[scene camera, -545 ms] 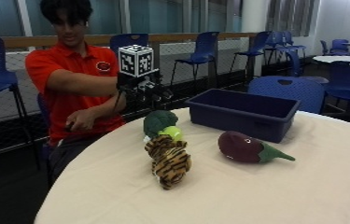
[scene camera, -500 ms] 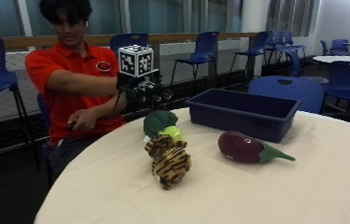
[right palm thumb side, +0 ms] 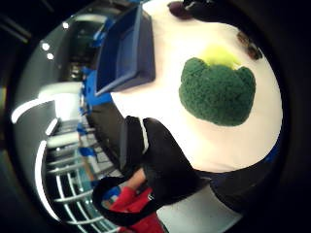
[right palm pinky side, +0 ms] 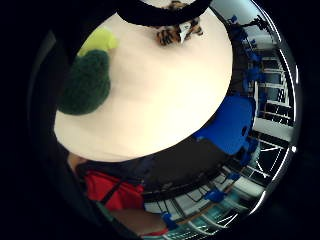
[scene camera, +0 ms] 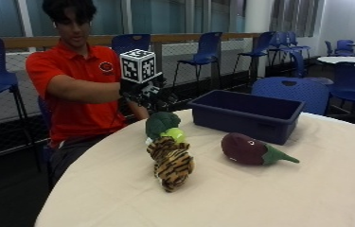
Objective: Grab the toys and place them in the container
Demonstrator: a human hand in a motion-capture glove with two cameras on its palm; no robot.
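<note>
A green plush broccoli [scene camera: 161,124] lies near the table's far edge, touching a striped tiger toy [scene camera: 171,161] in front of it. A dark purple plush eggplant [scene camera: 250,149] lies to the right, in front of the blue container [scene camera: 246,113]. My gloved right hand [scene camera: 143,92] hovers just above and behind the broccoli, fingers hanging loosely down and holding nothing. The thumb side palm view shows the broccoli [right palm thumb side: 218,90] close below, with the container [right palm thumb side: 124,48] beside it. The little finger side palm view shows the broccoli [right palm pinky side: 87,80] and the tiger [right palm pinky side: 175,30].
The round table [scene camera: 240,198] has a cream cloth with bare room at the front. The person in a red shirt sits behind the table's far left edge. A blue chair [scene camera: 293,92] stands behind the container, and more chairs stand further back.
The gloved hand has sunk slightly toward the broccoli. The toys and the container have not moved.
</note>
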